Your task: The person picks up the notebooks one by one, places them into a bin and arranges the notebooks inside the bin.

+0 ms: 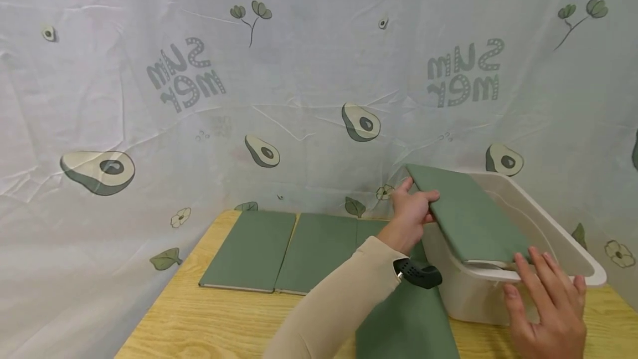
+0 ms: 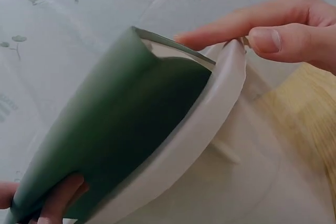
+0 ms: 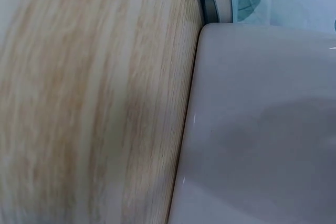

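A green hardcover notebook lies tilted across the top of a white plastic bin, its pale page edges facing me. My left hand pinches its left edge, thumb on the cover and fingers beneath. At the near right corner, my right hand touches the notebook with extended fingers, over the bin's front rim. In the left wrist view, the notebook's underside shows beside the bin rim; left fingers are at lower left, and the right hand is at upper right.
More green notebooks lie side by side on the wooden table, left of the bin. Another green notebook lies nearer, partly under my left forearm. A printed curtain hangs behind. The right wrist view shows tabletop beside the bin wall.
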{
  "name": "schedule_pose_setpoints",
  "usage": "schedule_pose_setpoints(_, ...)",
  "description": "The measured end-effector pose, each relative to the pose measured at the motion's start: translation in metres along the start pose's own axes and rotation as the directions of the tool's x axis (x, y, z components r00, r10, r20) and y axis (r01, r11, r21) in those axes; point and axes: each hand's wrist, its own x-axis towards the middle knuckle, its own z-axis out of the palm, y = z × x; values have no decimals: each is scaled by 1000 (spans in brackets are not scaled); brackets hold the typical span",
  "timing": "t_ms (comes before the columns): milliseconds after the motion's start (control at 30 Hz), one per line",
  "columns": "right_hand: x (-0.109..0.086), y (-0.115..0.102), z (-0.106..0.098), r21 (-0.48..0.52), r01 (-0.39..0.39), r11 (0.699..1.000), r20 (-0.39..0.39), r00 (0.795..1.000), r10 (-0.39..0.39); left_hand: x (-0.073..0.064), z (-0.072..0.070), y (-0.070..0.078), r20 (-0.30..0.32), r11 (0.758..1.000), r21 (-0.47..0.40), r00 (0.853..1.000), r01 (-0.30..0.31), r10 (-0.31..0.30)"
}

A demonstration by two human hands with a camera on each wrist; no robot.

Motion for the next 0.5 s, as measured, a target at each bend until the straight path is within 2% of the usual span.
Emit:
schedule_pose_setpoints(167, 0, 0, -1, 38, -3, 999, 1, 1000, 3, 1, 11, -5, -11, 997, 76, 1000, -20, 21)
schedule_pose_setpoints(367, 0, 4, -4, 41, -7, 999, 26, 1000, 6, 1, 24, -11, 68, 991, 127, 997, -49, 41)
schedule_pose_setpoints(500, -2, 7, -5, 36, -8, 999, 40, 999, 7, -1, 34, -15, 86, 988, 144, 995, -59, 47)
